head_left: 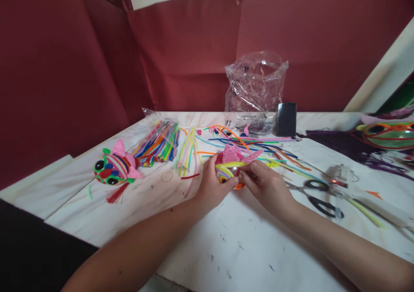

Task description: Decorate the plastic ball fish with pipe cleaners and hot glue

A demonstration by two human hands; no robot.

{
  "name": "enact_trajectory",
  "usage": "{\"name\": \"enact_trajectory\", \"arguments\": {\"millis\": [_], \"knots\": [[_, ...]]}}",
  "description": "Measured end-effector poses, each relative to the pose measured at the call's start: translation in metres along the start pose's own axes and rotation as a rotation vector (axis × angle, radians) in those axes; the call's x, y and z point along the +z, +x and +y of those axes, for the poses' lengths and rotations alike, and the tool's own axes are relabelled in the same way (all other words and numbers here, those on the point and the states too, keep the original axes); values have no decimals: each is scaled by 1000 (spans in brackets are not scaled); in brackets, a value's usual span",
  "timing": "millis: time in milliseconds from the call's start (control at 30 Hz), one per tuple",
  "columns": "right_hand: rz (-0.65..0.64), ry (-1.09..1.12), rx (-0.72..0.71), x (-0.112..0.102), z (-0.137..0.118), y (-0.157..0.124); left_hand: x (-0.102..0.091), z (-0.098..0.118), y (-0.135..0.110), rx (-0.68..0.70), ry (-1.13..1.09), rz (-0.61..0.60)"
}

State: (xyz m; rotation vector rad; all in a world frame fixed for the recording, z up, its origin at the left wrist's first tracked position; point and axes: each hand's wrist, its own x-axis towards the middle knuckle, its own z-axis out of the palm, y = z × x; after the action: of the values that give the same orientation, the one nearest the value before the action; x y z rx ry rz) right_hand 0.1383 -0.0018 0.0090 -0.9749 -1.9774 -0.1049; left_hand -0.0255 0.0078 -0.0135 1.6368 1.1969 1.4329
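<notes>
My left hand (211,180) is closed around a small round craft figure (228,171), gripping its left side and front. It is wrapped in coloured pipe cleaners and has pink ears or fins on top; clear plastic shows between the strips. Against its right side, the fingertips of my right hand (265,182) are pinched together where a yellow pipe cleaner (231,165) on the figure meets them. The tips partly hide the strip's end. A similar figure (112,167) with big black eyes, pink fins and a red tassel sits at left on the white table (194,244).
Bundled pipe cleaners (158,143) lie behind the left figure, with loose ones (261,145) across the back. Scissors (318,197) and a glue gun (371,201) lie right of my hands. Behind stand a clear plastic bag (257,85) and a dark phone (286,119). A larger figure (388,132) is far right.
</notes>
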Motion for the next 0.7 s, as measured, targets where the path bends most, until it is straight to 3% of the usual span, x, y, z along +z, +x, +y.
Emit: {"name": "enact_trajectory", "arguments": {"millis": [200, 700], "knots": [[14, -15, 31, -1, 1, -4, -1, -3, -1, 21, -26, -53], [-15, 36, 94, 2, 1, -6, 1, -1, -1, 11, -21, -45]]}}
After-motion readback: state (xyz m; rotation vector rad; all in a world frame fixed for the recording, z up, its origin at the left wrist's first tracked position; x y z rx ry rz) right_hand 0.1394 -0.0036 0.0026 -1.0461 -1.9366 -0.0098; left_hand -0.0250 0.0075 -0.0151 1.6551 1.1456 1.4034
